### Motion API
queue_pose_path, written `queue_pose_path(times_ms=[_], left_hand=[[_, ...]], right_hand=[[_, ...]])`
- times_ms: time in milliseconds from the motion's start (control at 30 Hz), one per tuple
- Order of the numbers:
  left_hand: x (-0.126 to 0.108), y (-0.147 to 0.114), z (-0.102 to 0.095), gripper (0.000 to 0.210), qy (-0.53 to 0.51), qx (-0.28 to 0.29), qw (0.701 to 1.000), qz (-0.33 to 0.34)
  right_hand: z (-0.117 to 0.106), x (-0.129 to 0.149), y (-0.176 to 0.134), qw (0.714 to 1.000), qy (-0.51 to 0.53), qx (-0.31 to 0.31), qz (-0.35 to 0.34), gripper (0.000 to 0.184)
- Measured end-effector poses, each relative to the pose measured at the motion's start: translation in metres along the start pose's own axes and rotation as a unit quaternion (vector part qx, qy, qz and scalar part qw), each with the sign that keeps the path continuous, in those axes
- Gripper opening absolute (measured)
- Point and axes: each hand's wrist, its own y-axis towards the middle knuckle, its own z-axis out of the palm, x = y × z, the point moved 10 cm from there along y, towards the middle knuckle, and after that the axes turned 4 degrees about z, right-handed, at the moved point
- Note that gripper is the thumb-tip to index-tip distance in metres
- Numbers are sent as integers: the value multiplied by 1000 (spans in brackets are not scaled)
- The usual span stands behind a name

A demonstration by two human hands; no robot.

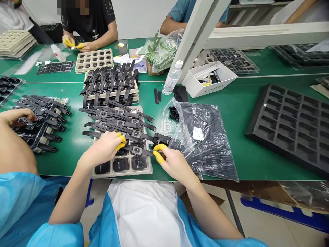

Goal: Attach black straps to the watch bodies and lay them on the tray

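Between my hands a smartwatch [136,150] lies with its sensor back up and its black straps stretched sideways. My left hand [106,147], with yellow finger cots, is closed at the left strap. Yellow cots also cover fingertips of my right hand [171,159], which pinches the end of the right strap. Under the watch is a beige moulded tray [150,168]; several black watch bodies [120,164] sit in its front pockets. Strapped watches [120,122] lie in rows across its rear part. Loose black straps [162,138] rest just right of the tray.
A plastic bag of black straps [213,144] lies to the right, with a water bottle [172,78] and white box [209,79] behind. A black foam tray [290,123] stands far right. Stacked watches [110,82] are beyond my tray. A neighbour's hand [23,116] reaches over watches at left.
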Motion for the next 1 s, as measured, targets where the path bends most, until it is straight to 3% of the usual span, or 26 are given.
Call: queue_pose_path(times_ms=[133,233,300,367,500,600,733,800,867,933,1000], left_hand=[[-3,-1,1,24,111,-80,990,-27],[-11,-16,-7,22,158,-145,975,-67],[-19,-26,-4,20,176,-128,973,-75],[-28,-33,5,17,198,-73,975,-69],[-36,-36,20,10,227,18,970,-85],[-37,-30,24,9,241,32,965,-100],[-34,-24,26,8,247,21,963,-106],[-30,-24,25,12,244,12,963,-112],[-25,-26,22,18,231,6,967,-112],[-22,-28,17,21,190,-5,976,-107],[-19,-31,10,18,102,-32,988,-115]], right_hand=[[-3,-4,3,1000,-21,-18,-5,20],[-17,-16,12,997,-13,-77,0,25],[-23,-31,26,992,-52,-113,21,28],[-20,-48,44,986,-118,-109,45,29],[3,-76,76,980,-184,5,80,27],[12,-81,86,981,-162,70,78,20],[11,-75,87,984,-140,98,45,12],[-1,-71,84,993,-95,54,36,14],[-24,-70,76,998,-8,-45,51,17],[-47,-67,59,983,102,-144,59,19],[-58,-52,37,957,210,-197,33,23]])
